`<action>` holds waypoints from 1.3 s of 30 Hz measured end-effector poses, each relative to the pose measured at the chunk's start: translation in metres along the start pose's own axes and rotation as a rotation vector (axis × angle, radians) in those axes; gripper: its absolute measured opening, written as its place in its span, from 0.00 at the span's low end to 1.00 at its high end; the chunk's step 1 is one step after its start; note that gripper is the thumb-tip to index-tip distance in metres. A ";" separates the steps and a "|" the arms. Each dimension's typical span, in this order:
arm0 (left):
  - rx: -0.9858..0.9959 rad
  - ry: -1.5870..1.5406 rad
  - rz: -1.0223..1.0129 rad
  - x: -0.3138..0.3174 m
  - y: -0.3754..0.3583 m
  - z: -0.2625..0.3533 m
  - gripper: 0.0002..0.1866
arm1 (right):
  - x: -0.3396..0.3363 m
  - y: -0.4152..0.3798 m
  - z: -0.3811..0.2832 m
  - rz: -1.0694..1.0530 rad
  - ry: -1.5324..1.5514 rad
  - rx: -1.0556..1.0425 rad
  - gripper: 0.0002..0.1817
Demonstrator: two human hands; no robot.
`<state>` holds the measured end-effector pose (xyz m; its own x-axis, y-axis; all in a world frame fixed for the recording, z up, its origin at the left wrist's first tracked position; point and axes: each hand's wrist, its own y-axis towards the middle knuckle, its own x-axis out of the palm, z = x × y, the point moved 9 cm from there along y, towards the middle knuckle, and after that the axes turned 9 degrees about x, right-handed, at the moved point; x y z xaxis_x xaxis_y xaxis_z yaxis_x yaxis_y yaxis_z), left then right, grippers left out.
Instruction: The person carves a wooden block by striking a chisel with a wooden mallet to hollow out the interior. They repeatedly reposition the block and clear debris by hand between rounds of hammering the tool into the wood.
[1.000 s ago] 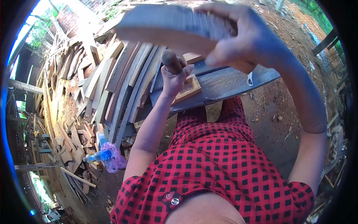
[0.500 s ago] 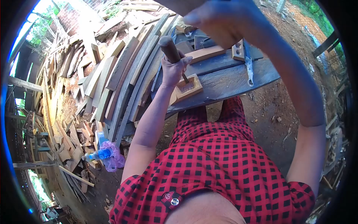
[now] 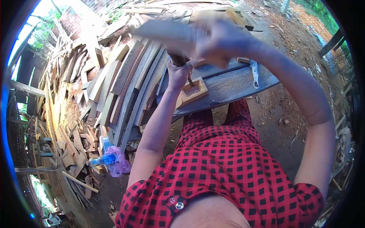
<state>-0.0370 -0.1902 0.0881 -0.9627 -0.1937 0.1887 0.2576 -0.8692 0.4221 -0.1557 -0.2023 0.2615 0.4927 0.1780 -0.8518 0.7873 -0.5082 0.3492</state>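
Observation:
My left hand (image 3: pixel 178 72) grips the wooden handle of a chisel (image 3: pixel 178 60), its blade set into a small light wooden block (image 3: pixel 194 92) with a recessed rectangle. The block lies on a dark plank workbench (image 3: pixel 232 85). My right hand (image 3: pixel 224 41) is closed on a flat wooden mallet board (image 3: pixel 167 32), blurred with motion, right above the chisel handle.
Long planks (image 3: pixel 129 83) lean in a stack left of the bench. Offcuts and scrap wood litter the ground at left. A plastic bottle (image 3: pixel 99 159) and purple bag (image 3: pixel 118 161) lie below. A metal tool (image 3: pixel 254 74) rests on the bench's right side.
My right hand swung the wooden board up out of view, then back down onto the chisel handle. My left hand stayed on the chisel at the block.

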 end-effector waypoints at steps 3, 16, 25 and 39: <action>0.003 -0.055 0.035 0.000 -0.001 -0.003 0.09 | -0.010 -0.001 0.015 -0.152 0.215 0.374 0.44; 0.036 0.071 -0.007 0.001 -0.009 0.004 0.07 | 0.004 -0.022 0.042 -0.178 0.427 0.500 0.42; -0.014 -0.095 0.098 -0.003 -0.001 -0.002 0.10 | 0.185 -0.140 0.090 -0.085 1.555 1.028 0.26; -0.044 -0.155 0.090 -0.011 0.002 -0.006 0.11 | 0.226 -0.143 0.072 0.043 1.588 1.018 0.29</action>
<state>-0.0266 -0.1924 0.0821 -0.9107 -0.2021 0.3603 0.3352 -0.8714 0.3583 -0.1833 -0.1501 -0.0091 0.8113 0.3597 0.4609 0.5694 -0.6651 -0.4832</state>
